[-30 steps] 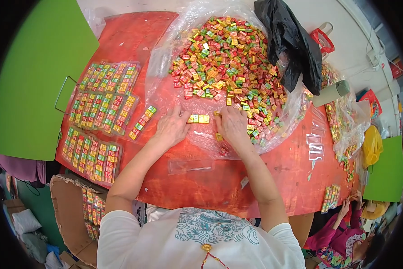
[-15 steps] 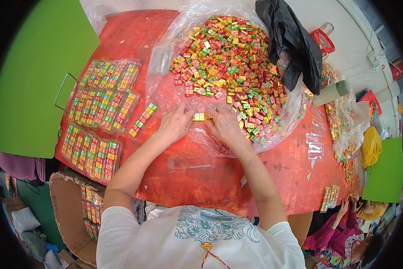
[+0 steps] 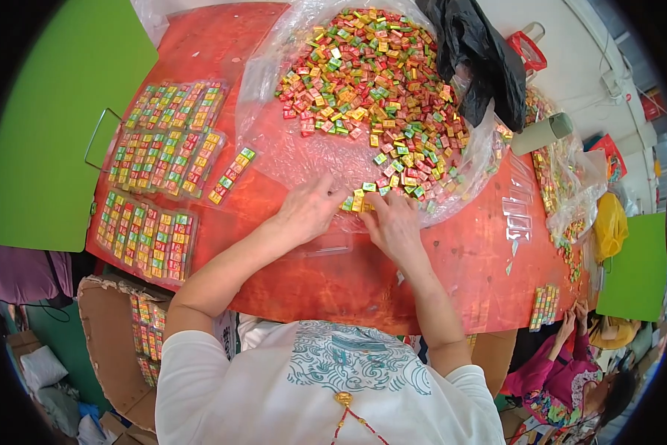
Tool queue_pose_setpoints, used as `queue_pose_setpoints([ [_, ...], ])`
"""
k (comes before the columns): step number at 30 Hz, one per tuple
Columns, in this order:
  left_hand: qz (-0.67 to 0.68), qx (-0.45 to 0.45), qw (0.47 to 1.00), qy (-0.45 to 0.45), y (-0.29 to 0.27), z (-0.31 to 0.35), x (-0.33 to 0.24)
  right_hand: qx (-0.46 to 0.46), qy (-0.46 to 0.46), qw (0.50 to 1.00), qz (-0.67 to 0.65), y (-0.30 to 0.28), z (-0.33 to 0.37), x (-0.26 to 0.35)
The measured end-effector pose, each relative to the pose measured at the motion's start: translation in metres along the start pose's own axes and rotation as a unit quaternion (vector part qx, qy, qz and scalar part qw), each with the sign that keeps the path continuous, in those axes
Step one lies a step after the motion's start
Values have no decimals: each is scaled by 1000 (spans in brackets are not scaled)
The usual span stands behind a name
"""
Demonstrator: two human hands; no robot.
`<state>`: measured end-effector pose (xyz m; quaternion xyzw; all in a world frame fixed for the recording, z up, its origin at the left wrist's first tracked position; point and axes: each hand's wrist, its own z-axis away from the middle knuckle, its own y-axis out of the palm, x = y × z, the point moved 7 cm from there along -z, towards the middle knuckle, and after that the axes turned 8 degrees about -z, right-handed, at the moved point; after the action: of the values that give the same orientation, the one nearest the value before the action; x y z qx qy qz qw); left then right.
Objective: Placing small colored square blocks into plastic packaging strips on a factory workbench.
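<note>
Bare red table [image 3: 452, 259] right of right hand [image 3: 394, 226]: open passage toward clear sleeves [image 3: 517, 215].

Strip between left hand [image 3: 309, 209] and single candy row [image 3: 231, 176]: free.

Ahead of both hands: candy heap [image 3: 370, 89] on plastic sheet [image 3: 274, 141], dense, blocks forward reach.

Far left: filled candy packs [image 3: 166, 144], lower pack [image 3: 146, 237], close-set, no gap between.

Upper right: black bag [image 3: 478, 55] overhangs heap edge; grey roll [image 3: 541, 133] just beside.

Near edge below hands: clear.

You have two hands [image 3: 311, 211] at one heap of sweets [image 3: 378, 81], three filled packs [image 3: 174, 107], one loose strip [image 3: 231, 176].
</note>
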<state>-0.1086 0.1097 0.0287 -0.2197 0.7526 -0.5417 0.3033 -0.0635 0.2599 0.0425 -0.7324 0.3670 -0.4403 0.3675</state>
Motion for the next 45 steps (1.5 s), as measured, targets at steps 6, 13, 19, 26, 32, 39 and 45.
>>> queue_pose_setpoints([
  [6, -21, -33, 999, 21, 12, 3, -11, -9, 70, 996, -59, -1, 20, -14],
  [13, 8, -15, 1000, -8, 1, 8, -11, -11, 131, 981, -141, -4, 34, -37],
  [19, -25, 69, 997, 31, 35, 7, -23, -36, 82, 995, -49, -3, 17, -35],
  [26, -20, 83, 996, 34, 45, 12, -24, -71, 89, 993, 20, -10, 28, -37],
  [32, -30, 106, 994, 16, 45, 15, -23, -25, 37, 999, 10, 3, 30, -5],
  [39, -38, 114, 993, -3, 40, 39, -21, -20, 14, 999, 24, 13, 41, 7],
  [45, -47, 99, 992, -54, 38, 49, -13, -66, 46, 996, -40, 12, 36, 4],
])
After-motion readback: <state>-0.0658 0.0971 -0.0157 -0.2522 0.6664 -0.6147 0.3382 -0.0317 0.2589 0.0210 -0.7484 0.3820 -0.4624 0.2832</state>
